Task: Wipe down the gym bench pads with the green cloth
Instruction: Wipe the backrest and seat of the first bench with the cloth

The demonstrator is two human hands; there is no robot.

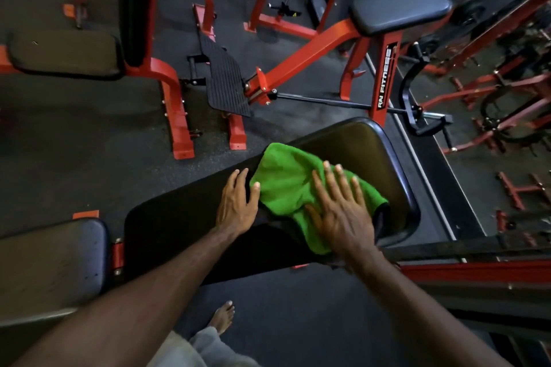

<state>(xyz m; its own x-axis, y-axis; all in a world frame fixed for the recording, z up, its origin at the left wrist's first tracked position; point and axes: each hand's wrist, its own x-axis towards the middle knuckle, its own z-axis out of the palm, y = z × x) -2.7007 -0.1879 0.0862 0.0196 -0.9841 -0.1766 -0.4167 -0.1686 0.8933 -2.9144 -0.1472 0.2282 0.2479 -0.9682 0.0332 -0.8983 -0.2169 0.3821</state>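
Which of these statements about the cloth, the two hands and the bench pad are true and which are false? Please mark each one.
1. The right hand lies flat on the green cloth with its fingers spread. True.
2. The left hand holds a spray bottle. False: it holds nothing and rests on the bench pad, its thumb at the cloth's edge.
3. The green cloth lies on the floor. False: it lies on the black bench pad.
4. The machine frames around the bench are red. True.
5. The cloth covers the whole pad. False: much of the pad's black surface shows around it.
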